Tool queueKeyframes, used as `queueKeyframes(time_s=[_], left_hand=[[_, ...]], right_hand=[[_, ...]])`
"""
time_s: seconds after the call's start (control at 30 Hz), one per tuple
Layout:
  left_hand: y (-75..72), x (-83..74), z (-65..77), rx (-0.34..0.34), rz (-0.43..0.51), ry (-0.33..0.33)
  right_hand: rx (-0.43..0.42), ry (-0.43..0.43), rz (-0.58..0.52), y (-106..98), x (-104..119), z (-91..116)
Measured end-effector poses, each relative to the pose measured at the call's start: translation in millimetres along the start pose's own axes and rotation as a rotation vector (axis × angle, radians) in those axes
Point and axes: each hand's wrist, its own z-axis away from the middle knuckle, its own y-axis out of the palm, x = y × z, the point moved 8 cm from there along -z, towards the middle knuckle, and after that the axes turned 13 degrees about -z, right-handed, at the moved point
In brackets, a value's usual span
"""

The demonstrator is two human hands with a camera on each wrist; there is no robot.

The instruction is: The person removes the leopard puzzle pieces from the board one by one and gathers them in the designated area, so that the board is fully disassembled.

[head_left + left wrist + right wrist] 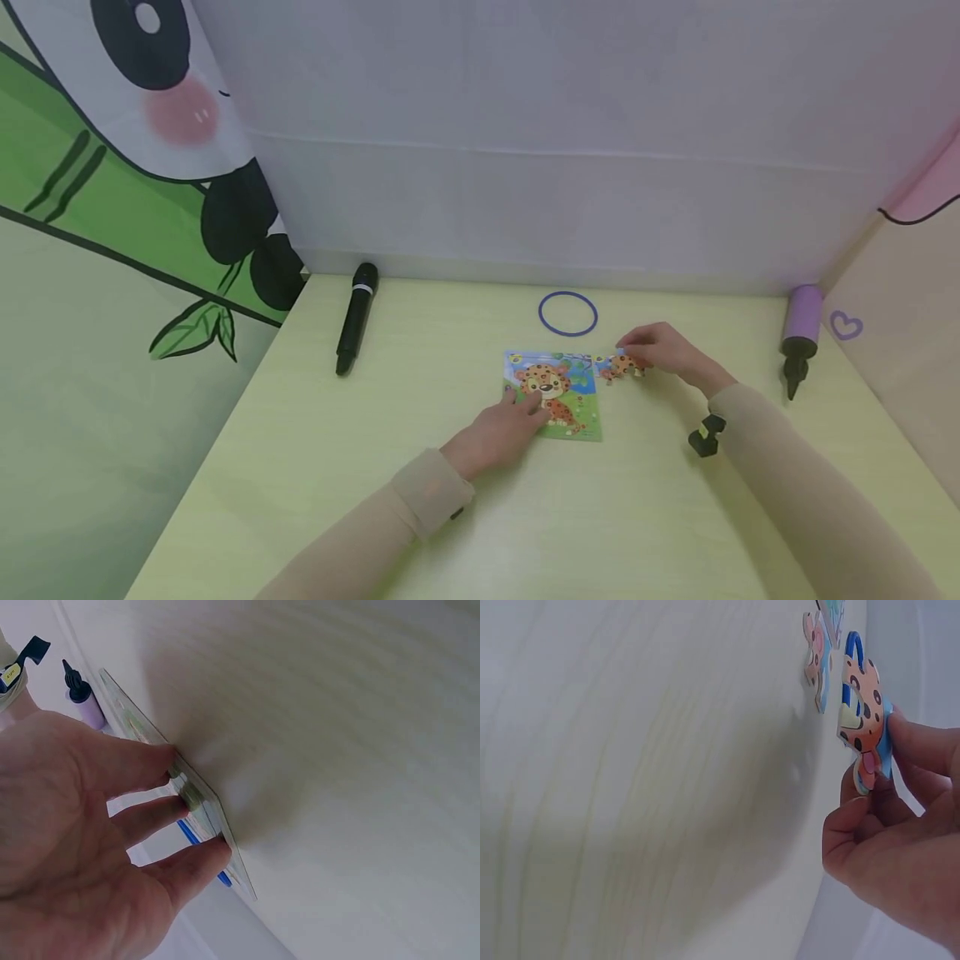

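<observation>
Pinching 1 spotted puzzle piece [871, 726], right of centre, with right hand [669, 352]; resting left hand [501, 433], unclenched, on leopard board [573, 408] mid-frame.

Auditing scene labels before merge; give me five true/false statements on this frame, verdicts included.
1. The right hand pinches a spotted puzzle piece. True.
2. The blue ring lies beyond the picture card. True.
3. The left hand grips the blue ring. False: it touches the picture card.
4. The microphone stands upright. False: it lies on the table.
5. The purple pump is left of the microphone. False: it's to the right.
</observation>
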Motion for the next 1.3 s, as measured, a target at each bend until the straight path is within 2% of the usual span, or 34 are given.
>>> queueKeyframes(time_s=[0.17,0.43,0.63,0.83,1.0,1.3], left_hand=[[4.1,0.3,1.1,0.011,0.025,-0.003],[3.9,-1.6,0.7,0.010,0.004,0.001],[1.8,-2.1,0.9,-0.001,-0.025,0.015],[2.8,-0.2,0.5,0.011,-0.029,0.015],[2.8,-0.5,0.6,0.012,0.000,0.016],[2.0,0.6,0.6,0.013,-0.004,0.005]], right_hand=[[0.006,0.033,0.015,-7.9,-8.9,3.9],[-0.014,0.085,0.051,-14.7,-25.0,6.5],[-0.087,0.031,0.197,-15.7,-26.9,3.4],[-0.113,-0.023,0.300,-14.0,-25.0,1.5],[-0.137,-0.049,0.329,-12.8,-22.7,4.7],[-0.176,-0.078,0.347,-9.3,-16.5,9.9]])
